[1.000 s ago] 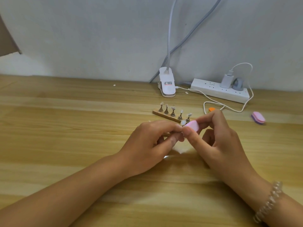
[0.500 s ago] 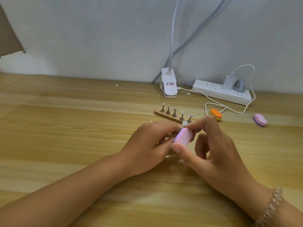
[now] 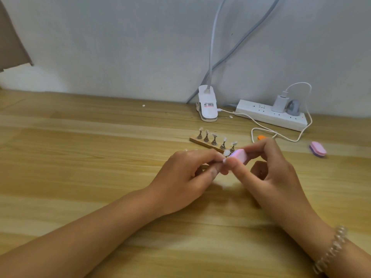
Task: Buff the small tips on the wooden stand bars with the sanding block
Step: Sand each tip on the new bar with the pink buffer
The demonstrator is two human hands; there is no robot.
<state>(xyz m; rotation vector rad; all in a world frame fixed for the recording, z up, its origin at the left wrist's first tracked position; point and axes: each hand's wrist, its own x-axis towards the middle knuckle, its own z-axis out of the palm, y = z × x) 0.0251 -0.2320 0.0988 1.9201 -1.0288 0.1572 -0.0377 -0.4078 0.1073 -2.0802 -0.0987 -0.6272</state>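
The right hand [image 3: 269, 173] grip pinches the pink sanding block [image 3: 239, 156], long axis roughly crosswise, left end against the small tip [image 3: 226, 153] pinched in the left hand [image 3: 186, 177] grip, above the wood-grain tabletop [image 3: 80, 157] near the wooden stand bar [image 3: 202, 143], grey wall [image 3: 120, 47] behind.

- Right hand [image 3: 275, 177] pinches pink sanding block [image 3: 240, 155], thumb on its near side.
- Left hand [image 3: 184, 177] pinches white tip [image 3: 226, 152] from below; the block touches it.
- Wooden stand bar [image 3: 202, 143] lies just beyond the fingertips.

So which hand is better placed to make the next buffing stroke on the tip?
Right. The right hand pinches the sanding block at the tip, while the left hand is busy gripping that tip from below, its hold mostly hidden by its own fingers.
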